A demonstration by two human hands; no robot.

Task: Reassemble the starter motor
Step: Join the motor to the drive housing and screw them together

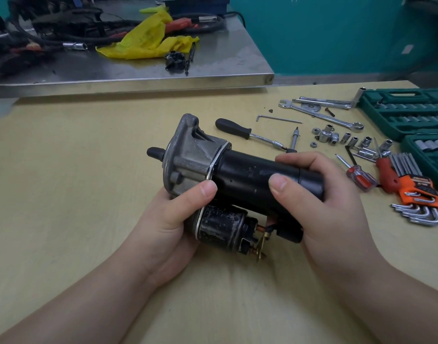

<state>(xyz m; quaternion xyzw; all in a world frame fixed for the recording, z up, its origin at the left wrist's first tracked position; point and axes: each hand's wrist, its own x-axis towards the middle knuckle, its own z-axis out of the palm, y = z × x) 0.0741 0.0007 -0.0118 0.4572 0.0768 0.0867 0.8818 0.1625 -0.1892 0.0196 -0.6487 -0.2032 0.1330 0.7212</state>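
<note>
A: Where's the black cylindrical starter motor with the grey cast-metal nose (237, 180)?
B: Held over the pale wooden table (89, 170); left hand (173, 219) cups the nose, right hand (319, 194) wraps the barrel, all fingers curled tight.

One black-and-grey metal starter motor (237, 180), two hands, two green plastic socket cases (401, 110), one bent steel hex key (277, 118) lying near the wooden table's far right corner.

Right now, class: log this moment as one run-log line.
left hand: grips housing end | right hand: grips black body | starter motor: held above table
</note>
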